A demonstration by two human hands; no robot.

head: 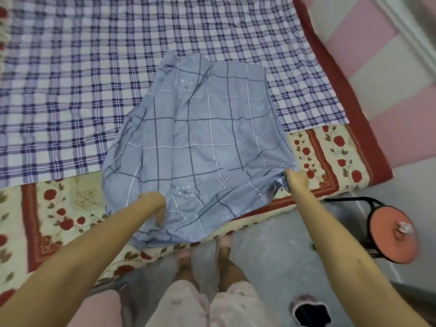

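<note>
- blue-grey checked cloth (200, 142) lies mid-bed, spread mostly flat, creased; near edge hangs over the bed's front edge at 6 o'clock
- right hand (296, 179) at the cloth's 4 o'clock corner; fingers curled tight round a bunched bit of the fabric
- left hand (153, 204) at the cloth's 7 o'clock edge; fingers (160, 217) bent downward onto the fabric; pinching or just resting on it, cannot tell
- surface: purple plaid sheet (70, 79) covers the bed from 9 through 12 to 2 o'clock, wrinkled; the cloth overlaps its near edge
- under it, cream blanket with red roses (330, 152), red border; shows along the front from 8 to 4 o'clock
- room: padded wall panels (377, 67) at 2 o'clock, pink and cream, just beside the bed's right edge
- grey floor (271, 244) at 5 to 6 o'clock; person's feet in pink slippers (224, 241) touch the bed edge
- stool (391, 239) with orange round seat, black frame, at 4 o'clock on the floor, near the bed corner; small pale object (404, 227) on the seat, too blurred to identify
</note>
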